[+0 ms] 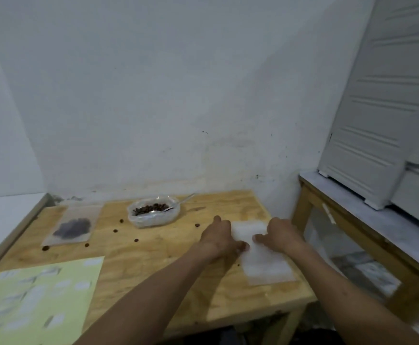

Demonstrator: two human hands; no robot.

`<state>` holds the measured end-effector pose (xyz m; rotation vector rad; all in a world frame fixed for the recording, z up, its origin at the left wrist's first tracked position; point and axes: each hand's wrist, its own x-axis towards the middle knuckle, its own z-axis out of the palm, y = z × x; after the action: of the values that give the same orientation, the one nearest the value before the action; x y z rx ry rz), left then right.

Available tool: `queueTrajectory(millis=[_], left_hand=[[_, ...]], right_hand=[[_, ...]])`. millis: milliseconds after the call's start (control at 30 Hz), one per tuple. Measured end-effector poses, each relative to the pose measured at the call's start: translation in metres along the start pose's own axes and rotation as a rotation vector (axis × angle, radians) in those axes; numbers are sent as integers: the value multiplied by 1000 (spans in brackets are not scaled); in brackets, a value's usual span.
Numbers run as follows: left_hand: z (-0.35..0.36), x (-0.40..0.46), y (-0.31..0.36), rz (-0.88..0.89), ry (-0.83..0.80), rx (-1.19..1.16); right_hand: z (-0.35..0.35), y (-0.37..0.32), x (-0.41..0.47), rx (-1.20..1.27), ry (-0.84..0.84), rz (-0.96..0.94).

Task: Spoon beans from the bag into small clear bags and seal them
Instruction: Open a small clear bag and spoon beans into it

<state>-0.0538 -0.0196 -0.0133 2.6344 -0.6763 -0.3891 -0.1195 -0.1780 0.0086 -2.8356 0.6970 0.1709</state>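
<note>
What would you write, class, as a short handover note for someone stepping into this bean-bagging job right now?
Left hand and right hand: both on the empty small clear plastic bags at the wooden table's right side, fingers curled at the top bag's edge.
Open clear bag of brown beans stands at the back, metal spoon inside.
Done: one filled flat clear bag lies left.
Left: open a bag, spoon, seal; gather the loose beans.

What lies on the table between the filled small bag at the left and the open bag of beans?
In the head view, between the filled small bag and the open bag of beans lies bare wooden table, with one loose bean.
</note>
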Motion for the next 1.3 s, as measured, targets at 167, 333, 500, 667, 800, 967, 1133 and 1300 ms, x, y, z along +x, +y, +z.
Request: queueTrajectory(millis=[167,333,500,667,800,967,1133,1300], left_hand=[[6,7,-2,-60,50,-149],[11,13,-10,-116,80,-375],[8,9,-12,-128,246,-733],[-20,0,-11,-53,436,-1089],[-57,-14,-20,66,558,-1091],[-104,-34,-47,213,817,-718],[-138,-50,-83,377,981,-318],[-161,-81,-116,279,841,-288]], right_hand=[[5,7,13,199,-8,72],[-3,15,17,382,-78,34],[-28,22,5,807,-135,-69],[-43,2,4,1011,-120,-97],[-44,-30,6,1036,20,-153],[-63,-91,-4,1146,16,-179],[-81,-149,-5,1336,-234,-221],[-81,-200,1,1404,-281,-296]])
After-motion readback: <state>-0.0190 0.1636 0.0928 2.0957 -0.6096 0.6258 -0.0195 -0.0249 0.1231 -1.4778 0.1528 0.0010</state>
